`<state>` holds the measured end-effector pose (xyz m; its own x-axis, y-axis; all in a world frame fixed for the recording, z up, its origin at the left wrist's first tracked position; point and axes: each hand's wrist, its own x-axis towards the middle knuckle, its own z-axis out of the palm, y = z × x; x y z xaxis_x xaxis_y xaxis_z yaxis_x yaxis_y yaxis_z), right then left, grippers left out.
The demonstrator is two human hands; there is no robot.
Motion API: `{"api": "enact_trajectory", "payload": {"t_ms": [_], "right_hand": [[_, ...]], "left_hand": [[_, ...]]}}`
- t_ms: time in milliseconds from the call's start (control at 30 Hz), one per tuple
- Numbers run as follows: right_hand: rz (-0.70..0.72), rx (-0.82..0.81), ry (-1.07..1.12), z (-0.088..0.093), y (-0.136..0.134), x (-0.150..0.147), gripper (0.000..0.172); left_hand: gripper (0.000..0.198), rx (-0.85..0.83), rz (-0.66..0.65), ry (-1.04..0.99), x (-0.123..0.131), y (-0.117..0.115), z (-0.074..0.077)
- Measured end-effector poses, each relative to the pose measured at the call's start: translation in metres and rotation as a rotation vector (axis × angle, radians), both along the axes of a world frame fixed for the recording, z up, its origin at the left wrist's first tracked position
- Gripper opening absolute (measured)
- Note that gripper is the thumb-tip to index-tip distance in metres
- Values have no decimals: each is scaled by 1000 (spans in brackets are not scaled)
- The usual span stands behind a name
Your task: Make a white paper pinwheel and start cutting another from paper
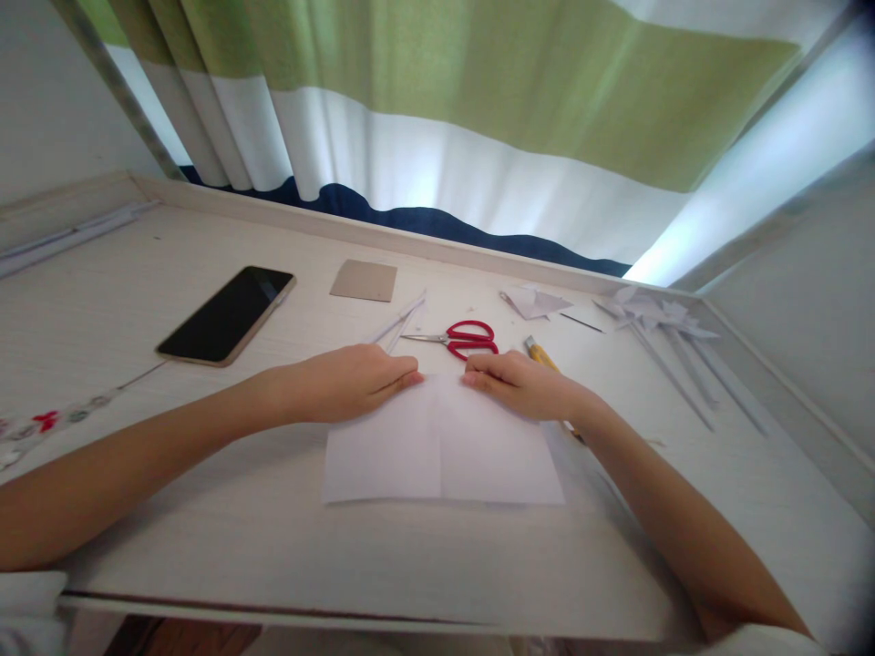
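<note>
A white sheet of paper [437, 456] with a crease down its middle is held above the white desk, in front of me. My left hand [355, 381] pinches its far edge left of the crease, thumb on top and fingers curled. On the other side of the crease, my right hand [516, 383] grips the same edge in a like pinch. Just beyond the hands lie red-handled scissors [471, 339], blades pointing left. A yellow utility knife [541, 353] is partly hidden behind my right hand. Narrow folded paper strips [403, 321] lie beyond my left hand.
A phone [229, 314] with a beaded strap [75, 415] lies at left. Farther back are a square brown card [364, 280], a folded paper piece [534, 301] and a thin black stick [581, 322]. Paper flowers on stems [660, 314] lie right. A curtain [437, 109] hangs behind the desk.
</note>
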<state>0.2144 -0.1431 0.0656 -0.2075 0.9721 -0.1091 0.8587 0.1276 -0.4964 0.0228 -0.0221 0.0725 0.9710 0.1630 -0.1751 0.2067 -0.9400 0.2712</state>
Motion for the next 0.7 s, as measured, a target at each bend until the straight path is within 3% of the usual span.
{"api": "enact_trajectory", "payload": {"t_ms": [700], "right_hand": [[-19,12,-14,-1,0,-1,29]], "left_hand": [[37,0,19,-4,0,0,0]]}}
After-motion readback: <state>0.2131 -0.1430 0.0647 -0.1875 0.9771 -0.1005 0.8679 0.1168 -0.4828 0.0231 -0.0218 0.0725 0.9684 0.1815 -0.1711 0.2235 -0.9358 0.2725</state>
